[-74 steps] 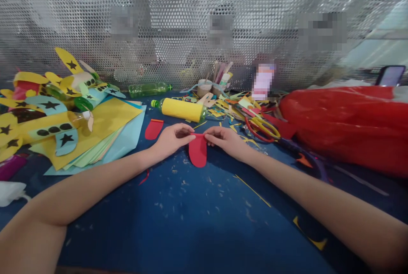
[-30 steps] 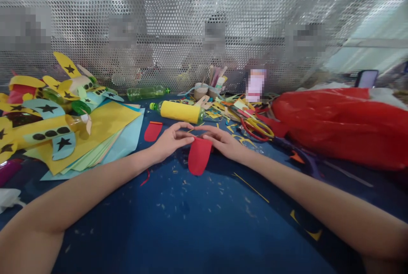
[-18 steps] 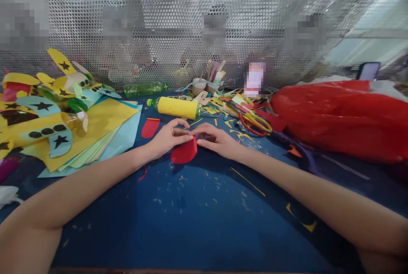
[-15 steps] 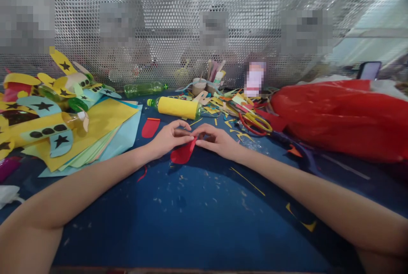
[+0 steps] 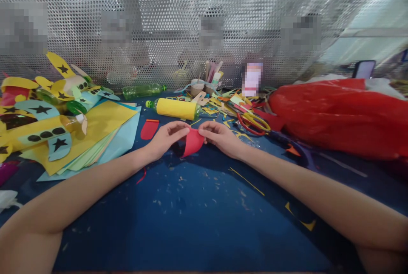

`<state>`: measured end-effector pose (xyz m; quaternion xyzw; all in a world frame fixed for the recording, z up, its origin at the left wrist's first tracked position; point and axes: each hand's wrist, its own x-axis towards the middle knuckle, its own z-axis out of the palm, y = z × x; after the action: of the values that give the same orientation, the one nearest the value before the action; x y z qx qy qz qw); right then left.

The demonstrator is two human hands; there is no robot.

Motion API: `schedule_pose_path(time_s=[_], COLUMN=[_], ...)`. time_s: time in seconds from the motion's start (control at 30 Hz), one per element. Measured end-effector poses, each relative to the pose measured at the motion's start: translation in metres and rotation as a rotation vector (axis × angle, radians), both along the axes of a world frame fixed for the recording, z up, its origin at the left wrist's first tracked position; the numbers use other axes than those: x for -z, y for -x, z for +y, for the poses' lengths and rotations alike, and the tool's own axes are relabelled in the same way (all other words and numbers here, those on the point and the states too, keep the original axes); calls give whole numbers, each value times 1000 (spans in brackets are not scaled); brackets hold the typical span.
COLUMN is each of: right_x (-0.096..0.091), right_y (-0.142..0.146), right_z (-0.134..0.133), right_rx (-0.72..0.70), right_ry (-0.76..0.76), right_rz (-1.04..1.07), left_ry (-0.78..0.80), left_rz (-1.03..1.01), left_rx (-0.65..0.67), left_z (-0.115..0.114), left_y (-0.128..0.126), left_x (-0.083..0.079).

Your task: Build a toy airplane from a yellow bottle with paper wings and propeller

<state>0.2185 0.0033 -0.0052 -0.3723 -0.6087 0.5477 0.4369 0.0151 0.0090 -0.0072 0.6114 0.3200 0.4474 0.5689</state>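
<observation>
A red paper piece (image 5: 193, 143) with a rounded lower end is pinched along its top edge by both hands, just above the table. My left hand (image 5: 167, 138) grips its upper left corner between thumb and fingers. At the upper right corner, my right hand (image 5: 219, 138) closes thumb and fingers on it. Left of the hands lies a similar red paper piece (image 5: 149, 129) with an orange-looking top edge. Behind them, a green bottle wrapped in yellow paper (image 5: 177, 108) rests on its side.
Bottle planes with black stars (image 5: 52, 131) and stacked coloured paper (image 5: 105, 123) sit at left. Scissors (image 5: 255, 123) lie among paper scraps. A red plastic bag (image 5: 334, 117) fills the right side. Behind stand a bare green bottle (image 5: 143, 91) and a phone (image 5: 253, 79).
The red paper piece has turned from edge-on to showing its broad side, its rounded end swinging right. My hands have moved slightly apart along its top edge.
</observation>
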Motion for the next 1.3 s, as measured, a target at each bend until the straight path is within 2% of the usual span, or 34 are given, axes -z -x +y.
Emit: schedule_pose_path(time_s=[0.13,0.4,0.7,0.87,1.0,1.3], right_x=[-1,1,3,3,3,6], right_y=[1,-1,0,-1,-1,-1], right_z=[0,3,4,3,2,3], right_rx=[42,-11,47,45,29,5], right_ry=[53,60,91,74,43,-35], right_rz=[61,34,86,69,44,-14], left_ry=[-79,-27,-7,-172,-304,-398], left_rz=[46,29,-33,25,65,137], left_rx=[-47,-106,-100,-180,-170,-202], left_z=[0,3,4,1,-3,-2], left_y=[0,1,-1,1,0,1], left_x=[0,1,5,0,-2,2])
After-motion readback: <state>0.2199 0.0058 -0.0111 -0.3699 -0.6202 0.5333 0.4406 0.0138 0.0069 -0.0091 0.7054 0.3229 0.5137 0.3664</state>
